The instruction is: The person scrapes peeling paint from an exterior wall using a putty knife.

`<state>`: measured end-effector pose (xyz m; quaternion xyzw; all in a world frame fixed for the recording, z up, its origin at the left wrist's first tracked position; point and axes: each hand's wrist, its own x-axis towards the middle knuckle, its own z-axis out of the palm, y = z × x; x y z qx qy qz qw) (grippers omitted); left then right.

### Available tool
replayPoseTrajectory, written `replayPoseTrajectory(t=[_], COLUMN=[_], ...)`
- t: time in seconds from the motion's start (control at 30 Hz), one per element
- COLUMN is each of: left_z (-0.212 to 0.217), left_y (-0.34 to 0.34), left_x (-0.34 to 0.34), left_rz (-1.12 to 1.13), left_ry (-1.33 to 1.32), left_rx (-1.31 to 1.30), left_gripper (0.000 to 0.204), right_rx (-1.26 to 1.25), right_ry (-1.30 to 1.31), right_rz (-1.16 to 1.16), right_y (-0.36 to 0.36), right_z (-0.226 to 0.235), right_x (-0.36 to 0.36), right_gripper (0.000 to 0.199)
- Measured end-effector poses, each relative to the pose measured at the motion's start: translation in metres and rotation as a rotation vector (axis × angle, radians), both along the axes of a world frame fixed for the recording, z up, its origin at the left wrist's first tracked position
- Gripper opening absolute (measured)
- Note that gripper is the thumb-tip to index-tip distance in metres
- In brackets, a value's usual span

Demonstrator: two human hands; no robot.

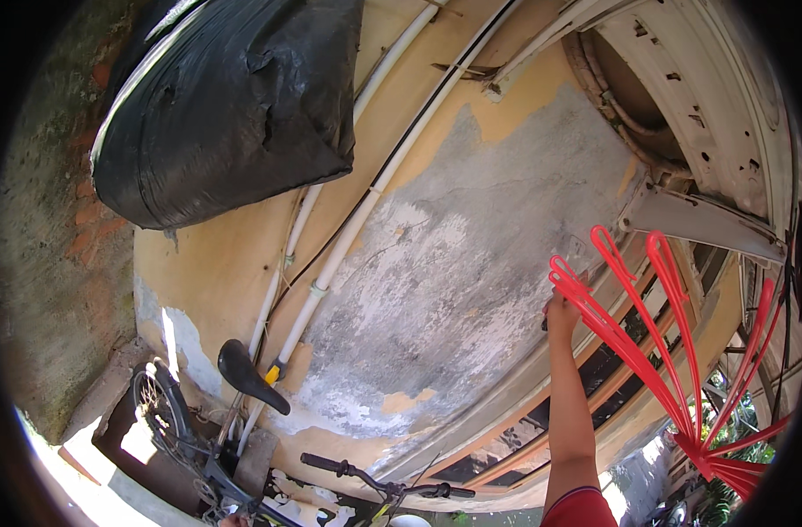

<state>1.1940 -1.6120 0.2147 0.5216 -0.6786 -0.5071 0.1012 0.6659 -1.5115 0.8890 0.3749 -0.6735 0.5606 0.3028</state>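
Note:
My right arm reaches up from the lower edge, its red sleeve at the bottom. At its end my right hand [561, 316] is closed, beside the looped tip of one arm of a red plastic hanger [633, 356]. A small dark bit shows at the hand's left side, too small to name. The hanger's several arms fan out from a hub at the lower right, and some end in loops. At the bottom edge, a small skin-toned patch looks like part of my left hand [234, 521], near the bicycle frame; its fingers are hidden.
A bicycle with a black saddle [243, 373] and handlebar [366, 472] leans below. White pipes [335, 272] climb the peeling wall [453, 299]. A black plastic-wrapped bundle [234, 114] hangs at the upper left. A barred window [524, 435] and a rusty white metal panel [699, 97] are at right.

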Motion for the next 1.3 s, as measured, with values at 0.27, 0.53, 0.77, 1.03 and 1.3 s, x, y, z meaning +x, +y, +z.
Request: replayPoseTrajectory(t=[0.27, 0.53, 0.77, 1.03, 1.3], left_z=[-0.095, -0.067, -0.058, -0.053, -0.046], left_y=[-0.016, -0.015, 0.005, -0.005, -0.002], left_x=[0.026, 0.015, 0.006, -0.004, -0.010], left_rz=[0.179, 0.136, 0.081, -0.039, -0.032], left_ry=[0.100, 0.076, 0.096, 0.069, 0.092], left_rx=[-0.111, -0.041, 0.016, -0.045, 0.030], left_gripper=[0.028, 0.029, 0.029, 0.027, 0.027], right_rx=[0.554, 0.820, 0.827, 0.746, 1.056], right_ry=[0.188, -0.983, -0.993, -0.888, 0.162], right_rz=[0.023, 0.541, 0.280, 0.212, -0.303], right_y=[0.019, 0.052, 0.074, 0.090, 0.081], right_z=[-0.179, -0.298, -0.330, -0.336, -0.203], right_x=[0.058, 0.116, 0.137, 0.115, 0.067], right_gripper=[0.054, 0.066, 0.056, 0.050, 0.026])
